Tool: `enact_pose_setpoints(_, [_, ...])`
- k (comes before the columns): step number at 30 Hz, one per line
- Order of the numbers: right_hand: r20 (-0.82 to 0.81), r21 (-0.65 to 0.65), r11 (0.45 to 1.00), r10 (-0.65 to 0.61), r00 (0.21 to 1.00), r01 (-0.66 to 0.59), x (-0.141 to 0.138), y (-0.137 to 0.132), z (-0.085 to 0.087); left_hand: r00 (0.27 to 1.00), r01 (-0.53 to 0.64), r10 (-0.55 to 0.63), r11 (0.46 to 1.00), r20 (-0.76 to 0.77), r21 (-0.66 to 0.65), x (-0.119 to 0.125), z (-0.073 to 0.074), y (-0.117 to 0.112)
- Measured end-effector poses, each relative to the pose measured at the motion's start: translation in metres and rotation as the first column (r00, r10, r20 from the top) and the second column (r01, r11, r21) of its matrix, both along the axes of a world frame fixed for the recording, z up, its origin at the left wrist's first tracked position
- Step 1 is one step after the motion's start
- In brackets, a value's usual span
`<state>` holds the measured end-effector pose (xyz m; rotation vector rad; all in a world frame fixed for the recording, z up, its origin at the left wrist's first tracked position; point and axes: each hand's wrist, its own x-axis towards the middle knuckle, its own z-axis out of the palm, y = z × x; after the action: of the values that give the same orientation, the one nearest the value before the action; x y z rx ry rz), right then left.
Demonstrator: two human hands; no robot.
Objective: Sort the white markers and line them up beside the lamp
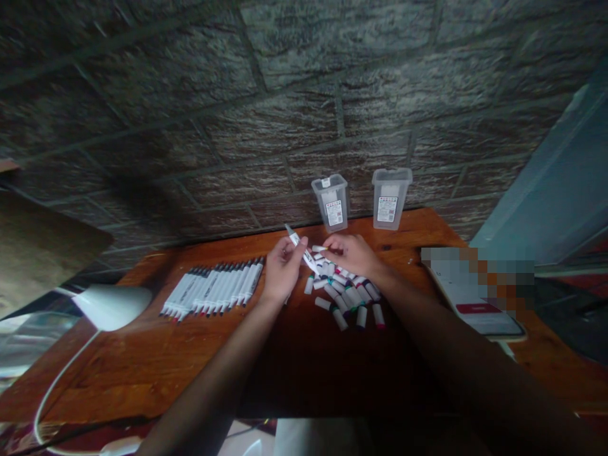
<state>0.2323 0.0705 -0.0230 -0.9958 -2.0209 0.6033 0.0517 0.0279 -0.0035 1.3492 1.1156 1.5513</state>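
Note:
My left hand (284,266) is closed around a white marker (300,247) that points up and away to the left. My right hand (350,253) rests over a loose pile of white markers with coloured caps (349,297), its fingers pinched on one short marker (319,249) at the pile's far edge. A neat row of white markers (213,288) lies side by side to the left of my left hand on the wooden table (294,361).
Two clear plastic marker boxes (331,202) (391,197) stand upright at the table's back edge against a stone wall. A white desk lamp (111,306) with its cord sits at the left. A paper or card (479,304) lies at the right.

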Motion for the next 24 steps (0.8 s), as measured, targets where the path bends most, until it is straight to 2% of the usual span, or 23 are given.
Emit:
enact_pose_setpoints(7, [0.008,-0.008,1.0,-0.012,1.0,0.012,-0.0001,-0.0022,0.0037,1.0,-0.001,0.001,1.0,-0.004,-0.007,-0.0004,-0.0013,0.0002])
enact_pose_setpoints(24, [0.031,0.008,1.0,-0.025,0.999,0.024,-0.0002,0.0009,-0.0006,1.0,0.005,-0.005,1.0,-0.013,0.016,-0.0003,-0.0022,0.0009])
